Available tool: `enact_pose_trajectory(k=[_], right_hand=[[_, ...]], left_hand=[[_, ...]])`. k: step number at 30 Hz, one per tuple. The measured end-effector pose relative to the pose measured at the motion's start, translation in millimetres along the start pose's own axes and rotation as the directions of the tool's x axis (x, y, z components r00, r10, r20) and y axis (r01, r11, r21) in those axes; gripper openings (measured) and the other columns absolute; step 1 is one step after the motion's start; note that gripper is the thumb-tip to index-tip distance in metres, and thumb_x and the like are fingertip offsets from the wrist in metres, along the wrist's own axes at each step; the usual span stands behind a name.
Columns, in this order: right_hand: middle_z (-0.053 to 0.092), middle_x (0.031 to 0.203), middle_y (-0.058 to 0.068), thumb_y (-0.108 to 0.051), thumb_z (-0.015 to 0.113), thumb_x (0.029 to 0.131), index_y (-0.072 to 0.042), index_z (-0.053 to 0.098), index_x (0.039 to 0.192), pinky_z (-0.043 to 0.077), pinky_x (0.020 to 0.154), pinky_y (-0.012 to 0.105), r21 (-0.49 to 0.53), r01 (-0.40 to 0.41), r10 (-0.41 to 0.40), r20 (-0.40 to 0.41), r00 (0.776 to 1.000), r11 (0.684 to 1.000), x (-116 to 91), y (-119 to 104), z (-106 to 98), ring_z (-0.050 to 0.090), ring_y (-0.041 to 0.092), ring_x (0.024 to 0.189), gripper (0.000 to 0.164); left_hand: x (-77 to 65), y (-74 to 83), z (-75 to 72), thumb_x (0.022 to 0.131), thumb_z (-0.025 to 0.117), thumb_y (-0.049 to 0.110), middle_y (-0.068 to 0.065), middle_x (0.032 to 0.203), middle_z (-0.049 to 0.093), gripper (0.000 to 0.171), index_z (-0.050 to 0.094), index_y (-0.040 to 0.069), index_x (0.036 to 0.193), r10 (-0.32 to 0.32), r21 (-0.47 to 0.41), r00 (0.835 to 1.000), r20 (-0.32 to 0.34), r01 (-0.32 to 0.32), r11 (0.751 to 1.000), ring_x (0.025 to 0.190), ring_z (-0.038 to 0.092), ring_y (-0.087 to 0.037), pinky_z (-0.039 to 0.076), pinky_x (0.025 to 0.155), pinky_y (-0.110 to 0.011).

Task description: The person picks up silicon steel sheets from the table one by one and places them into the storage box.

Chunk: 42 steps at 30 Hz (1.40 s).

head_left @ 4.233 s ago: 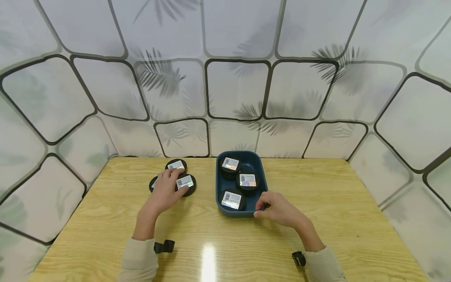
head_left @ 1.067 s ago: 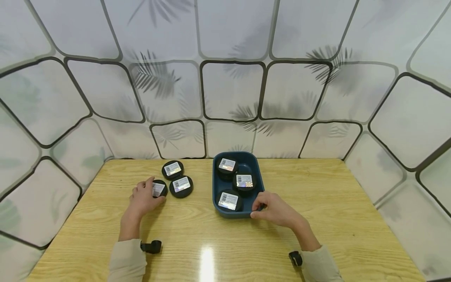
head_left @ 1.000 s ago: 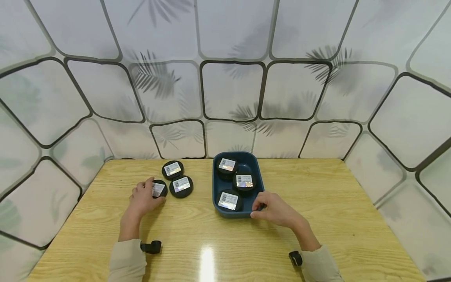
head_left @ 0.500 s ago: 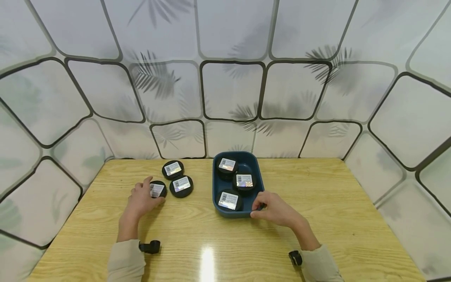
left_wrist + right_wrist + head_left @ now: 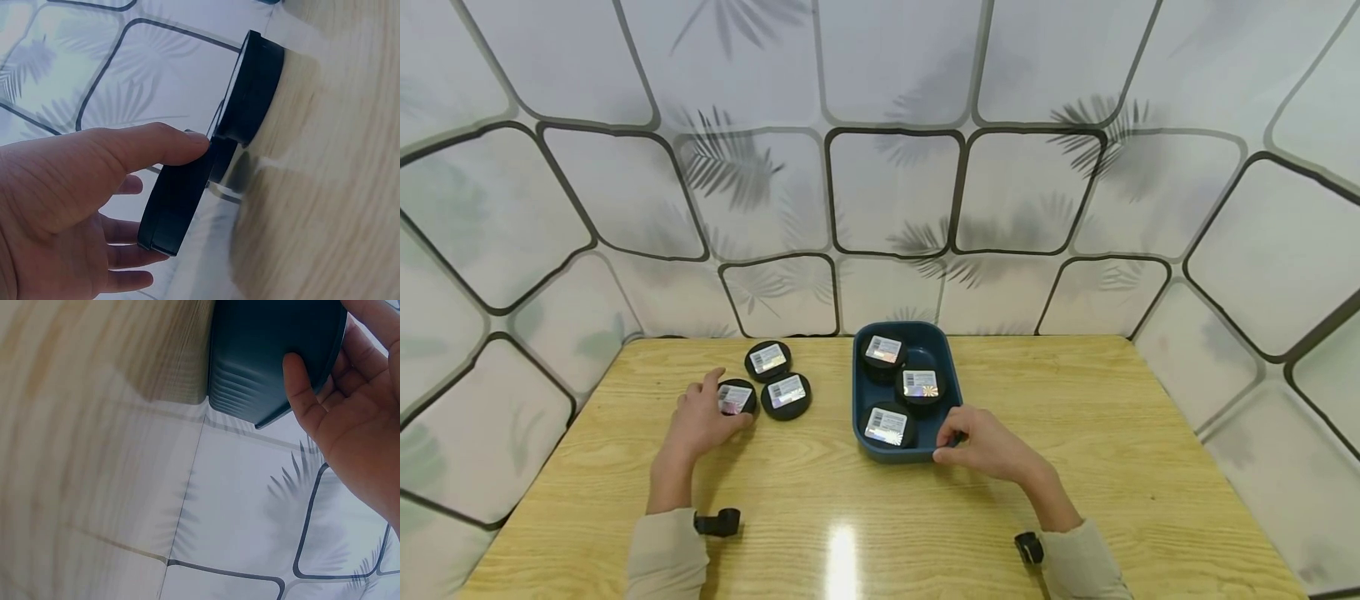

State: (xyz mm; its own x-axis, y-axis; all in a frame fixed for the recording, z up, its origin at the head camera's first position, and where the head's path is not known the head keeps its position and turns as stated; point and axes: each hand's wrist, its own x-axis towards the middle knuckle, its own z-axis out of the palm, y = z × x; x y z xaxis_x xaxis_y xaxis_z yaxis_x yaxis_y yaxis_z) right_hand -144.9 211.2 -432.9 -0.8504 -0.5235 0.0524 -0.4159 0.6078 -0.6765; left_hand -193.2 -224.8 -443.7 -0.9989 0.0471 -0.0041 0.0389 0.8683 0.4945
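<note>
My left hand [image 5: 697, 417] pinches a flat round black container [image 5: 735, 397] with a silvery barcode label on top. In the left wrist view that container [image 5: 178, 206] is held a little above the wooden table, thumb on one side and fingertips on the other. Two more such containers lie just right of it, a rear one [image 5: 767, 361] and a front one [image 5: 786, 397]. My right hand [image 5: 988, 446] grips the near right corner of a blue bin [image 5: 910, 456]; in the right wrist view the thumb [image 5: 303, 394] presses the outer wall and the other fingers go over the rim.
Inside the bin are labelled black containers, one at the back left [image 5: 883, 352], one at the middle right [image 5: 920, 386], one at the front left [image 5: 887, 427]. The wooden table [image 5: 1075, 400] ends at a patterned backdrop [image 5: 895, 192] behind and at both sides.
My left hand has gone from above the container group to the leftmost container, now pinched and slightly raised. My right hand has stayed on the bin's corner.
</note>
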Motion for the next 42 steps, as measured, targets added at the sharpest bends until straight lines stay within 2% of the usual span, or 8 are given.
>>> enact_pose_trajectory(k=[8, 18, 21, 26, 29, 34, 42], right_hand=[[0.060, 0.082, -0.012, -0.022, 0.078, 0.087, -0.023, 0.070, 0.083, 0.044, 0.067, 0.025, 0.009, -0.009, 0.009, -0.003, 1.000, 1.000, 0, 0, 0, 0.052, 0.011, 0.077, 0.008], [0.059, 0.083, -0.013, -0.022, 0.078, 0.087, -0.024, 0.070, 0.083, 0.045, 0.068, 0.026, 0.008, -0.029, 0.029, 0.012, 1.000, 1.000, 1, -1, 1, 0.051, 0.009, 0.077, 0.009], [0.060, 0.083, -0.012, -0.022, 0.078, 0.087, -0.023, 0.070, 0.083, 0.045, 0.068, 0.026, 0.009, -0.022, 0.022, 0.009, 1.000, 1.000, 1, -1, 1, 0.051, 0.009, 0.077, 0.009], [0.060, 0.083, -0.013, -0.021, 0.078, 0.086, -0.024, 0.070, 0.083, 0.045, 0.068, 0.026, 0.000, -0.030, 0.030, 0.009, 0.999, 1.000, 1, -1, 1, 0.051, 0.008, 0.077, 0.009], [0.060, 0.083, -0.012, -0.022, 0.078, 0.087, -0.024, 0.070, 0.083, 0.045, 0.068, 0.026, -0.005, -0.032, 0.032, 0.015, 0.999, 0.999, 2, 0, 1, 0.051, 0.009, 0.077, 0.009], [0.060, 0.083, -0.012, -0.022, 0.078, 0.087, -0.023, 0.070, 0.084, 0.045, 0.067, 0.026, -0.002, -0.026, 0.026, 0.010, 1.000, 1.000, 1, 0, 0, 0.053, 0.014, 0.078, 0.009], [0.060, 0.083, -0.012, -0.024, 0.078, 0.087, -0.022, 0.070, 0.085, 0.045, 0.068, 0.026, -0.007, -0.027, 0.027, 0.010, 1.000, 1.000, 1, 2, 1, 0.051, 0.007, 0.077, 0.009]], left_hand=[[-0.4, 19.6, -11.0, 0.083, 0.078, 0.028, -0.043, 0.133, 0.039, 0.089, 0.028, -0.003, 0.150, 0.096, -0.069, 0.993, -0.066, -0.100, 0.993, 0.122, 0.039, -0.059, 0.036, 0.098, -0.068], [-4.4, 47.4, -18.4, 0.080, 0.081, 0.022, -0.041, 0.134, 0.041, 0.088, 0.032, -0.005, 0.148, 0.194, -0.084, 0.973, -0.125, -0.205, 0.975, 0.123, 0.040, -0.058, 0.034, 0.099, -0.067], [-4.0, 53.9, -17.1, 0.080, 0.082, 0.022, -0.039, 0.134, 0.042, 0.088, 0.032, -0.003, 0.149, 0.221, -0.094, 0.968, -0.121, -0.233, 0.968, 0.124, 0.041, -0.055, 0.034, 0.100, -0.066], [-1.5, 65.2, -11.9, 0.082, 0.080, 0.025, -0.035, 0.137, 0.041, 0.087, 0.032, 0.004, 0.151, 0.251, -0.127, 0.965, -0.072, -0.258, 0.958, 0.123, 0.042, -0.050, 0.037, 0.097, -0.063], [0.8, 71.8, -8.0, 0.082, 0.081, 0.026, -0.033, 0.139, 0.041, 0.088, 0.032, 0.005, 0.152, 0.277, -0.102, 0.960, -0.044, -0.280, 0.955, 0.122, 0.043, -0.049, 0.040, 0.094, -0.062], [8.0, 80.1, -3.2, 0.080, 0.083, 0.026, -0.031, 0.142, 0.040, 0.090, 0.033, 0.006, 0.152, 0.368, -0.068, 0.930, -0.009, -0.368, 0.927, 0.126, 0.044, -0.047, 0.041, 0.097, -0.060], [16.8, 93.2, -0.2, 0.079, 0.084, 0.026, -0.023, 0.138, 0.047, 0.088, 0.036, 0.007, 0.151, 0.491, -0.093, 0.871, 0.021, -0.487, 0.868, 0.126, 0.045, -0.040, 0.040, 0.102, -0.057]])
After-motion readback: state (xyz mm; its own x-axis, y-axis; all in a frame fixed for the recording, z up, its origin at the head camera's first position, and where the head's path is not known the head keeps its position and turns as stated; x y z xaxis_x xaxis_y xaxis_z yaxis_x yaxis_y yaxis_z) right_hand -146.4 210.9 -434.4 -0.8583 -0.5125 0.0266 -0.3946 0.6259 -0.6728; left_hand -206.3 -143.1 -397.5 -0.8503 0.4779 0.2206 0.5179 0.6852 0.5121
